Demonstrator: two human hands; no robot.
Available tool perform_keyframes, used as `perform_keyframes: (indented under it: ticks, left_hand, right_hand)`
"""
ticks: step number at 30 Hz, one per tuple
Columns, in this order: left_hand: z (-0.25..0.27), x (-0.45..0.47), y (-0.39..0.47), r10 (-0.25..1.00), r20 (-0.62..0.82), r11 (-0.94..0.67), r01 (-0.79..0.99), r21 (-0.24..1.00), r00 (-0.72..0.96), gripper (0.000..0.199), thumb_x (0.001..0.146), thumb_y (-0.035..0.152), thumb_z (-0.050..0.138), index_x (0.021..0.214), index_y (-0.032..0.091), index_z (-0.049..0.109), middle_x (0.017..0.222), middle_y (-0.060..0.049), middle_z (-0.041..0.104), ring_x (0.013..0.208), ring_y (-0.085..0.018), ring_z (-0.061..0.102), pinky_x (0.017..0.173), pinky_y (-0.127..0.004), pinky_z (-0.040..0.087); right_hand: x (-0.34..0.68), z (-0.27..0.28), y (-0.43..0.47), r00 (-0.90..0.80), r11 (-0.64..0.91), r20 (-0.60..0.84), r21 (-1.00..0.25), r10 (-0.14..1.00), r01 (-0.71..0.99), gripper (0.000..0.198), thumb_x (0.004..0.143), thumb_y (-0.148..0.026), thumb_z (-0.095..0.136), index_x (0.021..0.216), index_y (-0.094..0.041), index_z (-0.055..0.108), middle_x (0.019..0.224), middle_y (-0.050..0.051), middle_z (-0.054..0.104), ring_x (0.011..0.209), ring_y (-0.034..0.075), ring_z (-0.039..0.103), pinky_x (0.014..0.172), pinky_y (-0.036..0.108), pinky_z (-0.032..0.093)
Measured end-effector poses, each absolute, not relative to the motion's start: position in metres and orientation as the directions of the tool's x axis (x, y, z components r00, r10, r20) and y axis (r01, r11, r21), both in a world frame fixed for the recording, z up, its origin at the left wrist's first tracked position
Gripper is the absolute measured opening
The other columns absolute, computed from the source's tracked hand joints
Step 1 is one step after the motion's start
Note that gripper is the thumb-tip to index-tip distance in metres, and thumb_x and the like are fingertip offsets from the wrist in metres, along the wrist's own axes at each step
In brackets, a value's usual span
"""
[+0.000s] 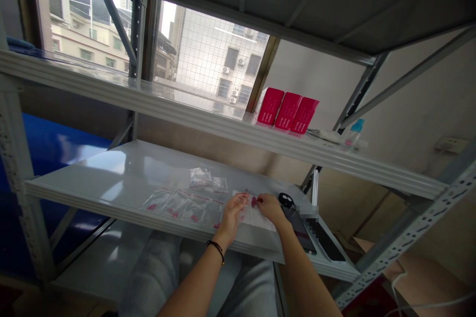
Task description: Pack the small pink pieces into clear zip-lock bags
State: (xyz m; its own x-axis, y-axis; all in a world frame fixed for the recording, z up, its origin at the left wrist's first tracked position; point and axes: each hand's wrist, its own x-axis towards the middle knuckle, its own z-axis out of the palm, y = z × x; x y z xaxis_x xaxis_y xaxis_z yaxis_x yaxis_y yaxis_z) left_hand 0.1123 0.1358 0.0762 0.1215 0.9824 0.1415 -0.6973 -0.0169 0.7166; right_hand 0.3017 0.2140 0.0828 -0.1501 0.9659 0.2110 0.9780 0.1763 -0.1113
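My right hand (270, 209) is closed in a pinch, its fingertips at a small cluster of dark pink pieces (254, 202). My left hand (231, 217) is beside it, fingers bent and drawn together; anything small in them is too fine to make out. Under both hands lies a white sheet or bag (256, 219) with a few pink bits on it. To the left, several clear zip bags (186, 204) lie in an overlapping row, each with small pink pieces near its lower end. Behind them are a stack of small clear bags (200, 177) and another small bag (220, 184).
The work surface is a grey metal shelf (92, 173). A dark phone-like slab (300, 230) and a black rounded object (286, 200) lie right of my hands. Red boxes (288, 110) and a blue-capped bottle (355, 132) stand on the shelf above, which overhangs the back.
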Motion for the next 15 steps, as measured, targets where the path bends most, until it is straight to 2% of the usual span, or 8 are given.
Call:
perform_keyframes:
  ticks: [10,15]
  left_hand:
    - [0.074,0.113,0.137,0.986,0.134,-0.023,-0.700,0.713,0.104,0.028,0.075,0.039,0.074,0.097,0.021,0.072,0.089,-0.002,0.067,0.070,-0.011,0.056,0.061,-0.021,0.038]
    - [0.072,0.114,0.139,0.982,0.169,-0.062,-0.714,0.697,0.080,0.027,0.074,0.035,0.073,0.096,0.019,0.074,0.088,-0.004,0.068,0.072,-0.013,0.058,0.064,-0.023,0.040]
  right_hand:
    - [0.296,0.088,0.210,-0.125,0.161,0.218,-0.155,0.968,0.975,0.022,0.087,-0.019,0.053,0.089,-0.017,0.075,0.098,0.011,0.077,0.093,0.022,0.068,0.082,0.030,0.044]
    - [0.305,0.131,0.199,-0.133,0.212,0.283,-0.270,0.950,0.939,0.026,0.090,-0.027,0.049,0.097,-0.017,0.072,0.095,0.009,0.077,0.089,0.020,0.068,0.081,0.029,0.047]
